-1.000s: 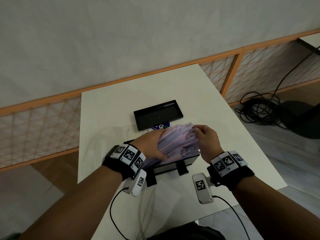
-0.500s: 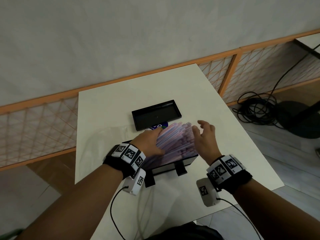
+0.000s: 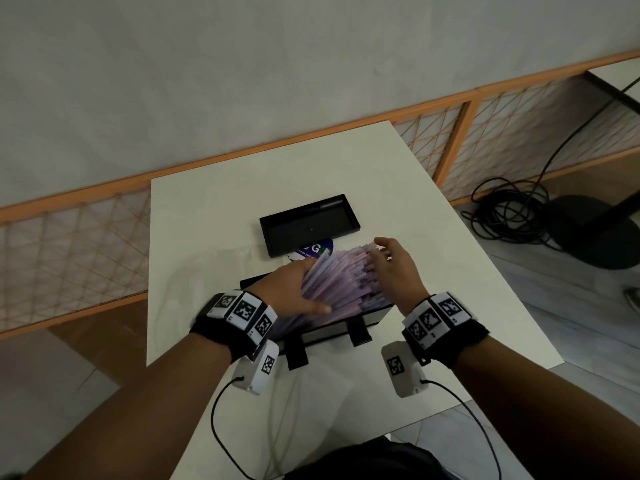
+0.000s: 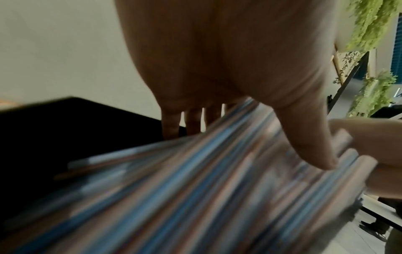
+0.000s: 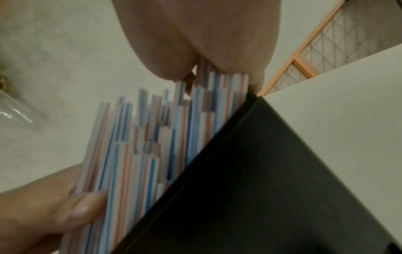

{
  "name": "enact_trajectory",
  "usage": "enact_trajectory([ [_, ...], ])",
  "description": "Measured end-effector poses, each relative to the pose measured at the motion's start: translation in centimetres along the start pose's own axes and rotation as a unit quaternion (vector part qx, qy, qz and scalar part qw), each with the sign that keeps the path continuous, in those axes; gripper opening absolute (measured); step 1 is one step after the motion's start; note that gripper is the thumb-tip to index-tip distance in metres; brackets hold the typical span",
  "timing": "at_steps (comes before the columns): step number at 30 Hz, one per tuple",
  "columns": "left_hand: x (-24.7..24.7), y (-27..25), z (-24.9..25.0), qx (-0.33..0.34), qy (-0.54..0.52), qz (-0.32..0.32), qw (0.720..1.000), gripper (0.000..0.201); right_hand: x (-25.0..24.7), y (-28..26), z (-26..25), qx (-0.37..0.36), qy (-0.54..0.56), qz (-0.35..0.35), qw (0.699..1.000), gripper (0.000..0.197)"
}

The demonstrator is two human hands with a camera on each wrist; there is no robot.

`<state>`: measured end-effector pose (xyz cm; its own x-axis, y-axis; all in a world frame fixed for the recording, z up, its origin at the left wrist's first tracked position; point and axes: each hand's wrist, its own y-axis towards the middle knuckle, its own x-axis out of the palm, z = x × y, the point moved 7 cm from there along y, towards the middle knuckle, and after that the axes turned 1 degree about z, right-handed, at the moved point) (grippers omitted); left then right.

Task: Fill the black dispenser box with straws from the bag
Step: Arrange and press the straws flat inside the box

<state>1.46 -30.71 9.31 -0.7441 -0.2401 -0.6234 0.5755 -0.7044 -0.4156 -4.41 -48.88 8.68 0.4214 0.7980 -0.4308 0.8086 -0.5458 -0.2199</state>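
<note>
Left hand (image 3: 294, 289) grips a thick bundle of striped straws (image 3: 343, 282) over the black dispenser box (image 3: 346, 323); right hand (image 3: 394, 268), fingers relaxed, taps their uneven far ends. Step, as judged: squaring the bundle before lowering; next it must settle level inside the box. Beyond the hands, a black lid (image 3: 308, 228) lies on the surface (image 3: 207, 220).

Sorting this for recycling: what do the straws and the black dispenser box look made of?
The straws look like thin plastic, possibly paper: white tubes with blue and orange stripes, cleanly cut ends. The black dispenser box looks like rigid matte plastic with smooth flat walls and sharp edges, though coated metal is possible.
</note>
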Motion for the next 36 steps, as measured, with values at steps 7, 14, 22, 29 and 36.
enact_trajectory([
  [7,0.6,-0.7,-0.5,-0.002,0.02,-0.04,0.999,0.102,0.9,-0.5,-0.8,0.02,-0.003,-0.044,0.999,0.077],
  [14,1.0,-0.5,-0.2,0.012,0.025,0.002,1.0,0.09,1.1,-2.1,-2.2,-0.024,-0.154,-0.017,0.988,0.085],
  [22,0.0,-1.2,-0.1,-0.016,0.085,0.077,0.993,0.088,1.2,-1.6,-2.0,-0.025,-0.163,-0.017,0.986,0.041],
  [29,1.4,0.1,-0.3,-0.025,0.105,0.024,0.994,0.099,1.8,-2.6,-3.4,-0.049,-0.199,-0.007,0.979,0.046],
  [36,0.9,0.6,-0.4,-0.058,0.132,0.045,0.988,0.088,2.0,-1.5,-3.7,-0.038,-0.184,-0.007,0.982,0.033],
])
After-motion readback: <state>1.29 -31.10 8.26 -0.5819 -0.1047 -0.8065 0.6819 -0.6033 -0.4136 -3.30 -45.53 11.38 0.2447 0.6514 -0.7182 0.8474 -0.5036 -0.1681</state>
